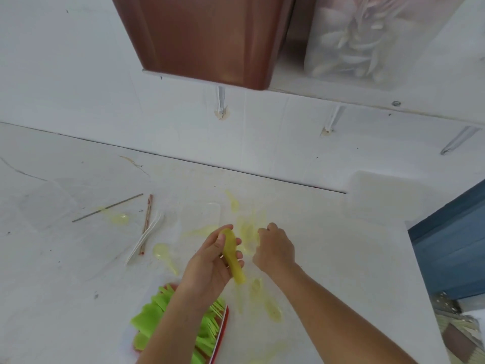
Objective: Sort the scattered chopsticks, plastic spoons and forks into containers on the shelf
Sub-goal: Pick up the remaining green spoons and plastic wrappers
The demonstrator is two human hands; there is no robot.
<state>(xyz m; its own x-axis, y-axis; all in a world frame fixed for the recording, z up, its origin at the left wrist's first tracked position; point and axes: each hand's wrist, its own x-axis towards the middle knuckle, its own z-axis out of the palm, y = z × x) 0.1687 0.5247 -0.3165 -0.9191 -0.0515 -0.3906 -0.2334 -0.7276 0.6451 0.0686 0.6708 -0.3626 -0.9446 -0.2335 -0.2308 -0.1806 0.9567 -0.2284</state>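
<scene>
We hold a nested stack of yellow plastic spoons (232, 254) in our left hand (210, 261) at lower centre of the frame. Its fingers curl round the handles and the bowls point up, which we judge lets each new spoon drop into the one before. Our right hand (275, 248) sits just to the right of it, knuckles toward the camera and fingers curled down over a loose patch of yellow spoons (248, 232) on the tabletop (341, 258). Its fingertips are hidden, so we cannot tell whether it pinches one yet. More yellow spoons lie singly at left of centre (161, 250) and near the right forearm (273, 310), so gathering is only partly done. The green forks (154, 313) are bunched in a red-rimmed tray (223, 324) at the bottom, partly under the left forearm. At left of the frame two chopsticks (107, 207) and a pair of white spoons (147, 237) lie unsorted. On the shelf (341, 97) across the top stand a brown container (204, 38) and, to its right, a clear container (367, 40) holding white spoons. Collecting one kind into a stack probably saves reaches up to the shelf, though a thin, slippery stack could fan apart as it grows.
</scene>
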